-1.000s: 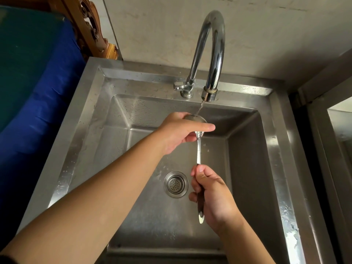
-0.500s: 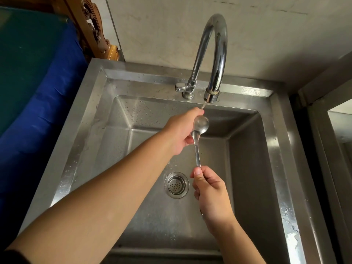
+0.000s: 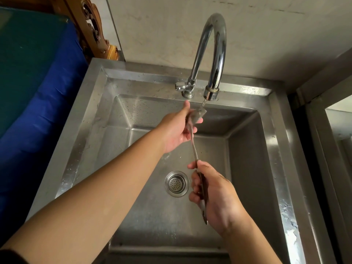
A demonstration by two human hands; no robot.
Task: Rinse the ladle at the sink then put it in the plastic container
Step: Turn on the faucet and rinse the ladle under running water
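A metal ladle is held over the steel sink, its bowl up under the faucet spout. A thin stream of water runs from the spout onto the blurred bowl. My right hand is closed around the lower end of the handle, near the drain. My left hand is at the bowl, fingers spread and touching it from the left. The plastic container is not in view.
The chrome gooseneck faucet stands at the sink's back rim, its lever to the left. A drain strainer sits in the basin floor. A blue cloth-covered surface lies left; a metal frame stands right.
My left hand has shifted from covering the bowl to opening its fingers beside it. The ladle tilted slightly, and my right hand's grip slid along the handle.
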